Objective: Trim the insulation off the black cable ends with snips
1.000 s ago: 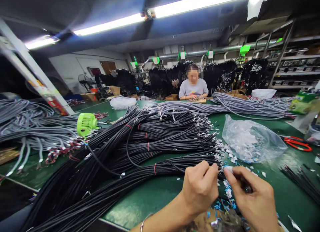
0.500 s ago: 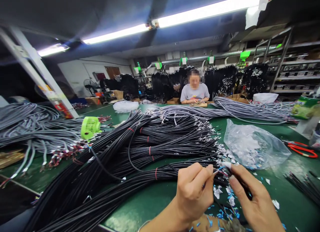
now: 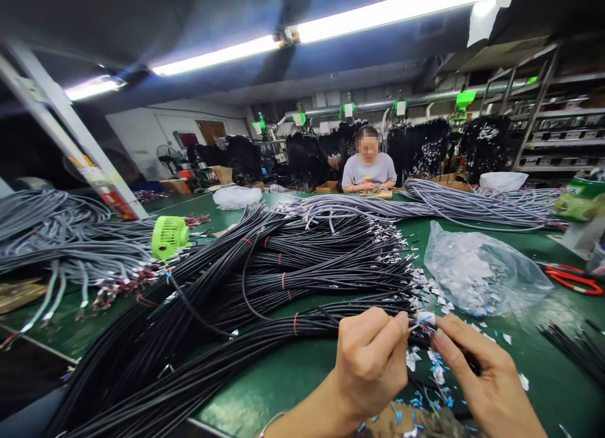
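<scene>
My left hand [image 3: 371,362] is closed, its thumb and fingertips pinching the thin wires [image 3: 414,325] that come out of a cable end. My right hand [image 3: 486,368] is closed on that black cable, with a white scrap [image 3: 426,317] at its fingertips. The cable's body is mostly hidden behind the right fingers. Left of my hands lies a thick bundle of black cables [image 3: 227,356], tied with a red band [image 3: 295,324]. Below and between the hands are blue bits [image 3: 416,401] and foil scraps [image 3: 437,368] on the green table [image 3: 265,387].
A clear plastic bag [image 3: 486,271] of white scraps lies beyond my right hand, near red-handled scissors [image 3: 574,277]. Grey cables [image 3: 463,205] run across the back, and more [image 3: 61,236] lie left beside a green fan [image 3: 169,237]. A person [image 3: 368,164] sits opposite.
Both hands stay close together at the cable end, the left shifted slightly right. The white scrap beside the right fingertips now shows more fully, with blue on it.
</scene>
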